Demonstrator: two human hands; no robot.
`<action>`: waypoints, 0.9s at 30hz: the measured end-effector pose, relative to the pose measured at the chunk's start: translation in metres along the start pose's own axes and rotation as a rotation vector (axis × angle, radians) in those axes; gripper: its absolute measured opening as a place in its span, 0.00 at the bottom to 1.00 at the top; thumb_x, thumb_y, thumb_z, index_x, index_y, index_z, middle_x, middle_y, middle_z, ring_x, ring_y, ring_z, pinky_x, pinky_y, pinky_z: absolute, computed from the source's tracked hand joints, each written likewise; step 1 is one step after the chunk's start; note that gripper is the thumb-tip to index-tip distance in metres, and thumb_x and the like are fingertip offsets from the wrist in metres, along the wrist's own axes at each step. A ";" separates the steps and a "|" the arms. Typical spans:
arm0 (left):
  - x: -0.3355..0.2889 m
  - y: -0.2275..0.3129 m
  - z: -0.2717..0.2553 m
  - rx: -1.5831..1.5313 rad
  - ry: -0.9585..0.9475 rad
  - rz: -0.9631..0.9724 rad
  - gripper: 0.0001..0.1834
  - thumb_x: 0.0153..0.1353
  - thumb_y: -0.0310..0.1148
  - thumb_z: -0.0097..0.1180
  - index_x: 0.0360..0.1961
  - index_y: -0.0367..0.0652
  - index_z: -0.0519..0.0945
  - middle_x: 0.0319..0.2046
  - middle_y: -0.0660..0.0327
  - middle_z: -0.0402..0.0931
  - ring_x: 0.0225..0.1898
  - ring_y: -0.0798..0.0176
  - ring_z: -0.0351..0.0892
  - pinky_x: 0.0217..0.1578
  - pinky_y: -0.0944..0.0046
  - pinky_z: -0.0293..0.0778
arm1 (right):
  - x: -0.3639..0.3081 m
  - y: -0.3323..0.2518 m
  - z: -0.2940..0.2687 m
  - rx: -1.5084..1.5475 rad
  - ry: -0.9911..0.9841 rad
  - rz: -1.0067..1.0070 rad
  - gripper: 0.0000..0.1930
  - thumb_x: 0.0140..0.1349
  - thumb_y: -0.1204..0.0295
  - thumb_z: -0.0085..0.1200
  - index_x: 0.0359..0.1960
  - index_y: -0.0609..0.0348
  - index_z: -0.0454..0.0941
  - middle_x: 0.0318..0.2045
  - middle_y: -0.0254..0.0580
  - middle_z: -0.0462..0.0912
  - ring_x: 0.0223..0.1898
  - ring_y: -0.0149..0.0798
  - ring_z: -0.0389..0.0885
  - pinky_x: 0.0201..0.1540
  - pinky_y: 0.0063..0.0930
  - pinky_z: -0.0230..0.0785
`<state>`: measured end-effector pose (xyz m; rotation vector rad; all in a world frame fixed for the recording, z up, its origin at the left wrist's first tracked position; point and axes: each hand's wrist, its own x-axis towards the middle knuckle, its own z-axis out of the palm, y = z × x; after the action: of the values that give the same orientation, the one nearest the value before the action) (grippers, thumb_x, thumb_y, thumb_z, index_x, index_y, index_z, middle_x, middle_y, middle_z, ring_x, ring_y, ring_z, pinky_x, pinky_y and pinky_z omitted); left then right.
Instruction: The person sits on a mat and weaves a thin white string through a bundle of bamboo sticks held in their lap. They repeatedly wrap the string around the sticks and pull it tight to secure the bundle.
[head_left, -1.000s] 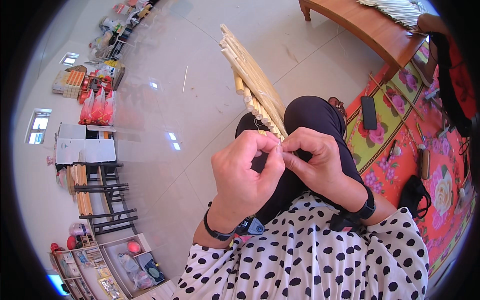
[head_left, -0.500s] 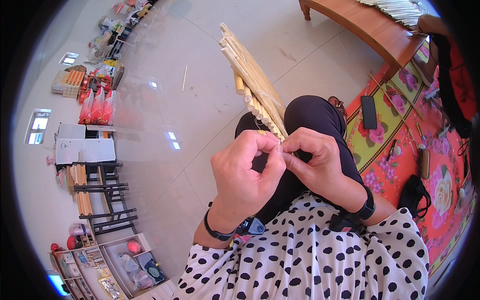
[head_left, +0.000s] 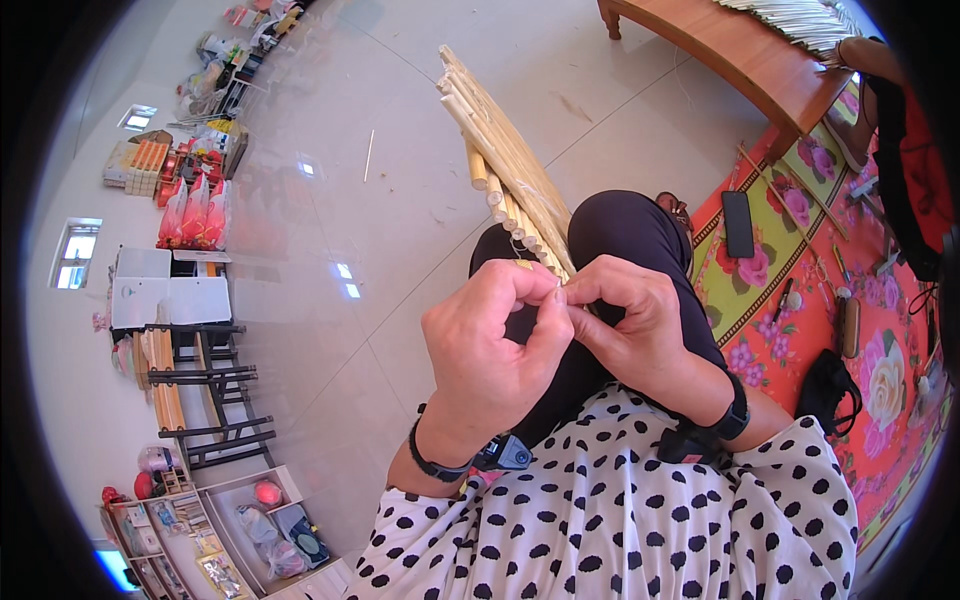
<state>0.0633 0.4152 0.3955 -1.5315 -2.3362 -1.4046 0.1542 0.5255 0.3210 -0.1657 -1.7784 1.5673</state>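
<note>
Both of my hands meet above my lap, fingertips almost touching. My left hand [head_left: 497,335] is closed in a pinch at thumb and forefinger, with a yellow band or ring on one finger. My right hand [head_left: 630,315] pinches at the same spot from the other side. A tiny pale bit shows between the fingertips, perhaps thread, too small to name. Just beyond the fingers, a bundle of pale yellow sticks [head_left: 510,165], like reeds or straw stalks, lies between my knees and points away. Its near end is hidden behind my hands.
A wooden bench [head_left: 720,65] stands at the far right, with strips of woven material on it and another person's arm beside it. A floral mat [head_left: 770,245] holds a phone [head_left: 738,225], tools and a black pouch [head_left: 828,390]. Folded black-legged stools [head_left: 210,400] and shelves line the left.
</note>
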 end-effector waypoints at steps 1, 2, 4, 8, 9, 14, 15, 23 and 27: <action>0.000 0.000 0.000 0.001 0.003 0.003 0.06 0.53 0.20 0.63 0.29 0.37 0.76 0.26 0.59 0.82 0.24 0.65 0.83 0.28 0.68 0.79 | 0.000 0.000 0.000 -0.001 0.001 -0.001 0.06 0.50 0.81 0.67 0.30 0.63 0.83 0.26 0.42 0.81 0.26 0.37 0.81 0.28 0.26 0.70; 0.000 -0.001 0.000 0.004 0.005 0.005 0.06 0.53 0.20 0.63 0.29 0.37 0.76 0.26 0.59 0.82 0.24 0.65 0.83 0.28 0.68 0.79 | 0.000 0.000 0.000 0.003 0.001 -0.001 0.06 0.50 0.81 0.67 0.30 0.63 0.83 0.26 0.42 0.81 0.26 0.37 0.81 0.28 0.26 0.70; -0.001 -0.001 0.000 0.007 0.007 0.008 0.06 0.52 0.20 0.63 0.29 0.37 0.76 0.26 0.59 0.81 0.24 0.65 0.83 0.28 0.68 0.78 | 0.000 -0.001 0.000 0.010 -0.001 0.000 0.06 0.50 0.81 0.67 0.30 0.63 0.83 0.26 0.42 0.81 0.26 0.37 0.81 0.28 0.26 0.70; 0.000 -0.002 0.001 0.003 0.008 0.016 0.06 0.52 0.20 0.63 0.29 0.37 0.77 0.25 0.59 0.81 0.24 0.65 0.83 0.28 0.68 0.78 | 0.000 0.000 0.000 0.004 0.004 -0.006 0.07 0.50 0.81 0.67 0.30 0.63 0.83 0.26 0.42 0.81 0.26 0.37 0.81 0.28 0.26 0.70; 0.000 -0.002 0.001 0.001 0.010 0.017 0.06 0.53 0.20 0.63 0.29 0.37 0.77 0.25 0.59 0.81 0.24 0.65 0.83 0.28 0.69 0.78 | -0.001 0.000 0.000 0.004 0.005 -0.007 0.07 0.50 0.81 0.67 0.30 0.63 0.83 0.26 0.42 0.81 0.26 0.37 0.81 0.28 0.26 0.70; 0.000 0.000 0.001 0.012 0.011 0.004 0.07 0.53 0.20 0.64 0.29 0.37 0.77 0.25 0.59 0.81 0.24 0.65 0.83 0.27 0.68 0.78 | 0.000 -0.001 0.000 0.000 0.007 -0.006 0.07 0.50 0.81 0.67 0.30 0.63 0.83 0.25 0.42 0.81 0.25 0.38 0.80 0.27 0.27 0.70; 0.000 0.000 0.000 0.016 0.010 0.002 0.07 0.53 0.21 0.64 0.29 0.37 0.77 0.25 0.59 0.81 0.24 0.65 0.83 0.27 0.68 0.78 | 0.000 -0.002 0.000 0.001 0.007 -0.003 0.07 0.50 0.81 0.67 0.30 0.63 0.83 0.25 0.42 0.81 0.25 0.38 0.80 0.27 0.27 0.70; 0.001 0.000 0.000 0.022 0.008 0.007 0.06 0.54 0.20 0.63 0.29 0.37 0.77 0.26 0.59 0.80 0.24 0.65 0.82 0.27 0.69 0.77 | -0.001 -0.002 0.001 -0.017 0.015 -0.009 0.06 0.49 0.81 0.67 0.30 0.63 0.83 0.25 0.41 0.81 0.24 0.38 0.80 0.26 0.27 0.69; 0.000 -0.004 0.001 0.018 -0.005 0.030 0.05 0.55 0.20 0.63 0.30 0.36 0.77 0.26 0.58 0.80 0.24 0.64 0.81 0.27 0.68 0.77 | 0.000 -0.001 0.001 -0.039 -0.002 -0.019 0.07 0.50 0.81 0.67 0.30 0.62 0.83 0.25 0.41 0.81 0.24 0.37 0.80 0.26 0.27 0.69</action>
<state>0.0606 0.4156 0.3927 -1.5601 -2.3123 -1.3710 0.1542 0.5243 0.3215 -0.1651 -1.8084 1.5204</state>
